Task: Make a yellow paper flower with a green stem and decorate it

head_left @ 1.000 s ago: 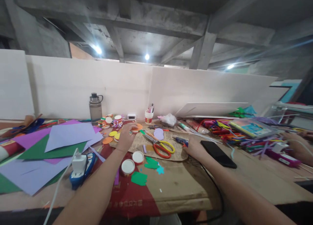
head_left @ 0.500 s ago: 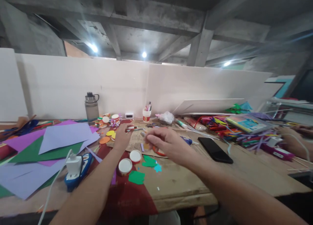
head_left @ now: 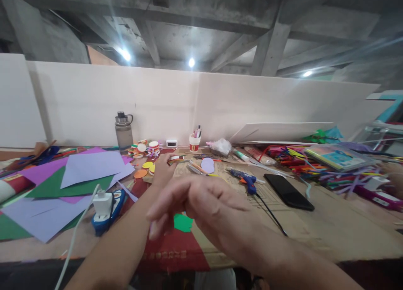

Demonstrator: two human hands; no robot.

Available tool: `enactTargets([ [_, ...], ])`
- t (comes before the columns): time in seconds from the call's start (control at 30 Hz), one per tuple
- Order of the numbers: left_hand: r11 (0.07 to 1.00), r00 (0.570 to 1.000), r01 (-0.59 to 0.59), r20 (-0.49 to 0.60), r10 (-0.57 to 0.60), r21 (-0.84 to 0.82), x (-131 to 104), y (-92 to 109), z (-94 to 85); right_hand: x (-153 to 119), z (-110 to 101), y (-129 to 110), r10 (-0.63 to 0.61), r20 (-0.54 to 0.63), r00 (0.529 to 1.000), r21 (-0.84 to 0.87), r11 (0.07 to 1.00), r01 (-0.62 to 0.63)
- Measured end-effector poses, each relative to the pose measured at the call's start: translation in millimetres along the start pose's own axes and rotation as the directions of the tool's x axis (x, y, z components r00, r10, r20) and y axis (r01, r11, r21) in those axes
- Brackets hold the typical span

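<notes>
My left hand [head_left: 163, 169] reaches across the table with its fingers closed around a small white-and-red piece [head_left: 176, 157], seen edge-on and too small to name exactly. My right hand [head_left: 204, 214], palm down and close to the camera, has its fingers bent to the left and slightly apart; no held thing shows. Beneath its fingers lies a green paper cutout [head_left: 183, 222], partly covered. A pale purple oval [head_left: 207, 165] lies beyond the right hand. To its right rests a blue glue gun [head_left: 248, 181] with a black cord. Yellow paper discs [head_left: 147, 166] lie beside my left hand.
Purple and green paper sheets [head_left: 91, 168] and a blue power strip [head_left: 108, 212] are at left. A bottle [head_left: 124, 132] and a pen cup [head_left: 194, 143] stand behind. A black phone [head_left: 288, 192] lies right, before colourful strips [head_left: 289, 159]. Another person's hand [head_left: 395, 174] is far right.
My right hand has come down, leftward and closer to the camera, covering the white round lids. The glue gun and purple oval now show. My left hand keeps the small piece.
</notes>
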State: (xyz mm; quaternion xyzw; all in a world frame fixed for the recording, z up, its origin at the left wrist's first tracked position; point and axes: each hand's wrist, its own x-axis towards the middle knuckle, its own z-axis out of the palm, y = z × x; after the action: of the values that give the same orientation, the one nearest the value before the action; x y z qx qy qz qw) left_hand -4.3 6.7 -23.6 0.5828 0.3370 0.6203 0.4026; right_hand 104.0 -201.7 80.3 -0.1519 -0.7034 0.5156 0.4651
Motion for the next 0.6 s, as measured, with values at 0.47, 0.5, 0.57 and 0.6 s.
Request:
enactTargets([
  [0.47,0.839,0.980,-0.185,0.032,0.197,0.511,5,-21,-3.8,-41,-168,88,0.099,-0.662,0.743,-0.732,0.131,-0.669],
  [0.5,0.809,0.978,-0.196,0.053,0.201,0.554,5,-21,-3.9,-51,-184,92,0.126,-0.719,0.684,-0.690,-0.004,-0.724],
  [0.57,0.768,0.973,-0.220,0.083,0.214,0.601,5,-22,-3.7,-73,-208,98,0.140,-0.788,0.600,-0.615,-0.238,-0.752],
  [0.6,0.757,0.971,-0.228,0.091,0.219,0.612,5,-22,-3.5,-83,-216,101,0.121,-0.799,0.589,-0.592,-0.329,-0.736],
])
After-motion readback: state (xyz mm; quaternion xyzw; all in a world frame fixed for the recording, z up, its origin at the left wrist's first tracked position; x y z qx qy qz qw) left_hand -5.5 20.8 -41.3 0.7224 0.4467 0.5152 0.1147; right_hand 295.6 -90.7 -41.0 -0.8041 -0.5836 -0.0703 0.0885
